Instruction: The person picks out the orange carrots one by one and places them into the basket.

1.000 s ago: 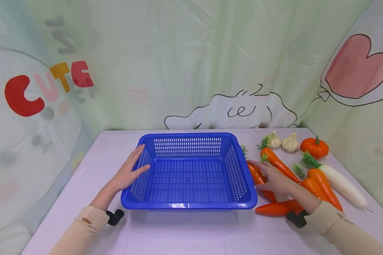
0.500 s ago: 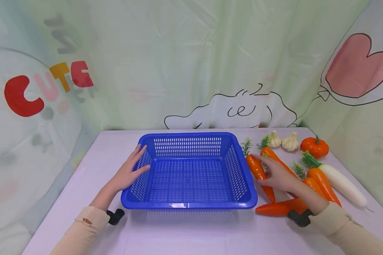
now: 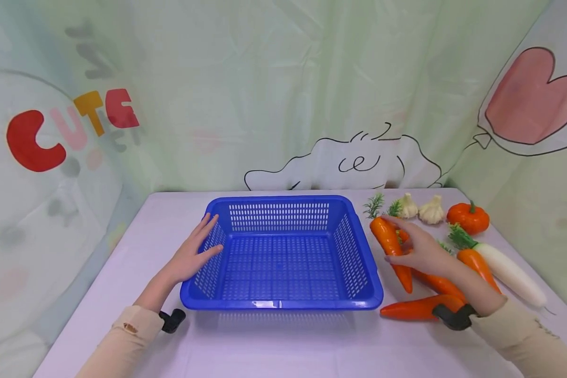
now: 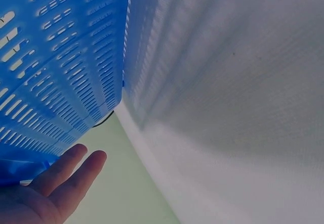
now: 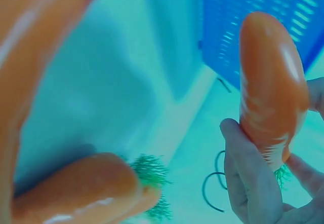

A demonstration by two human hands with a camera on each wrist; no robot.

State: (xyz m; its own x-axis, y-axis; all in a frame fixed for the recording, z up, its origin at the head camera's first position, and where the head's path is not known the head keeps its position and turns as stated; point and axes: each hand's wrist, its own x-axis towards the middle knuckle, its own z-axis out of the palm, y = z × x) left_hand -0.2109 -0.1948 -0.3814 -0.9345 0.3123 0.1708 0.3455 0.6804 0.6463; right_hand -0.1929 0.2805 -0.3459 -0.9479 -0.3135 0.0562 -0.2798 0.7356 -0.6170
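A blue plastic basket (image 3: pixel 281 304) with slotted walls stands in the middle of the table in the head view. My left hand (image 3: pixel 192 256) rests at its left rim, fingers stretched along the side and thumb over the edge. In the left wrist view, two straight fingers (image 4: pixel 76 181) show beside the basket's wall (image 4: pixel 66 67). Right of the basket, my right hand (image 3: pixel 422 251) grips an orange carrot (image 3: pixel 391 247) between thumb and fingers. That carrot (image 5: pixel 271 82) appears raised in the right wrist view, its leafy green top mostly hidden behind the hand (image 5: pixel 258 193).
More carrots lie under and around the right forearm, one carrot (image 3: pixel 418 308) nearest the front. A white radish (image 3: pixel 512 274), a small orange pumpkin (image 3: pixel 468 218) and two garlic bulbs, one garlic bulb (image 3: pixel 431 210) pointed out, lie farther right and back. A curtain (image 3: pixel 193 105) hangs behind.
My right hand has taken hold of the carrot beside the basket and lifted it, shifting slightly right and away from me. The left hand and basket have hardly moved.
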